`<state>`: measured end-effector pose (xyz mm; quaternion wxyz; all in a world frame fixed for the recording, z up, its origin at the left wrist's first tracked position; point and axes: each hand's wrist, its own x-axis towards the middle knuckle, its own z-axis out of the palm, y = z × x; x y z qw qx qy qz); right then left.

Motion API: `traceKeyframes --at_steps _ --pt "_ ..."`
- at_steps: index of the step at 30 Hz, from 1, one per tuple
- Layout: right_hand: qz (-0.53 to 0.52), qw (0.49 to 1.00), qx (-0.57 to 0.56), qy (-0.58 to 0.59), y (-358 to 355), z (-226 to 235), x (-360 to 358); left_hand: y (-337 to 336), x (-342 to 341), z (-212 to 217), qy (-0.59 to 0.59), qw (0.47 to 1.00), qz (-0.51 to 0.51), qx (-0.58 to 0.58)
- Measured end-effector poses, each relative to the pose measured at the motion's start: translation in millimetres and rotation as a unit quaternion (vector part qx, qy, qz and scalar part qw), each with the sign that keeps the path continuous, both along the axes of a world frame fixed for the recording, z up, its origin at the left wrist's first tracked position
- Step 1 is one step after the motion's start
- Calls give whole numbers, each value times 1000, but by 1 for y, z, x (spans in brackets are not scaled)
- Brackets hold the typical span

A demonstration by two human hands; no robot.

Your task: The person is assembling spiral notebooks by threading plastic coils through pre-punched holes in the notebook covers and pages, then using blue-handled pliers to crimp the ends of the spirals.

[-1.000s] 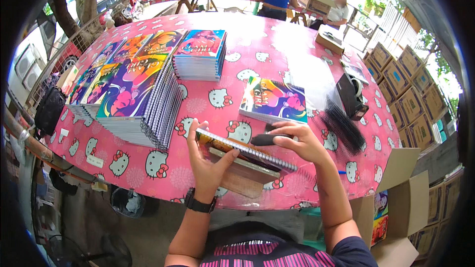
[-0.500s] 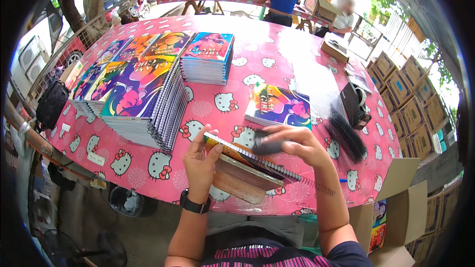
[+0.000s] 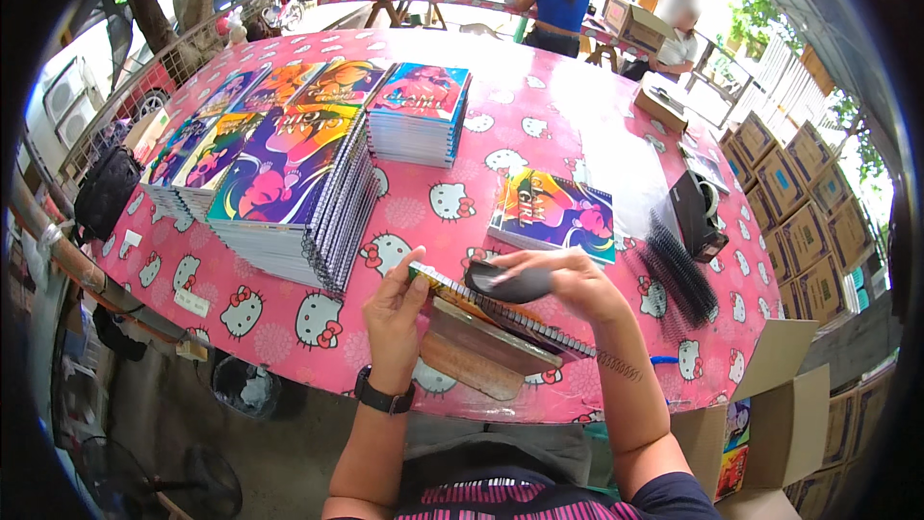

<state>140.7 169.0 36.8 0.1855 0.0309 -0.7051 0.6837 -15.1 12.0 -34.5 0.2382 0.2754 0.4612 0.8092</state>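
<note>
My left hand (image 3: 394,320), wearing a black watch, pinches the left end of a notebook (image 3: 460,301) stood on edge with its punched side up. A dark spiral coil (image 3: 622,366) runs along that side and sticks out past the right end, beside my right forearm. My right hand (image 3: 580,287) is closed on a dark rounded tool (image 3: 510,282), held at the coil edge; its exact kind is unclear. Against the notebook's near side is a wooden block (image 3: 472,366). Behind the hands lies a small stack of colourful notebooks (image 3: 553,215).
Stacks of spiral notebooks (image 3: 289,169) fill the table's left. Loose black coils (image 3: 677,265), a tape dispenser (image 3: 695,217) and a blue pen (image 3: 664,360) lie at the right. An open carton (image 3: 778,424) stands at the right edge. Two people (image 3: 561,5) are beyond the table.
The dark tool has shifted left along the notebook's upper edge with my right hand. My left hand keeps its hold. The whole view has shifted slightly.
</note>
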Motion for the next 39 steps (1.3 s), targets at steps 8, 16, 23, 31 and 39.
traceKeyframes --at_steps 8,16,23,31,39 --pt "-100 963 182 -173 1 -2 -24 -2 1 -3 2 1000 -3 -2" --pt "-110 954 189 -207 10 -26 -27 -3 1 3 1 1000 -9 15" --pt "-120 963 184 -157 -12 31 35 -13 5 37 122 992 -27 3" --pt "-300 905 297 46 -89 60 56 -10 60 87 320 943 -62 65" --pt "-321 883 336 71 -91 58 59 -12 70 82 326 941 -34 85"
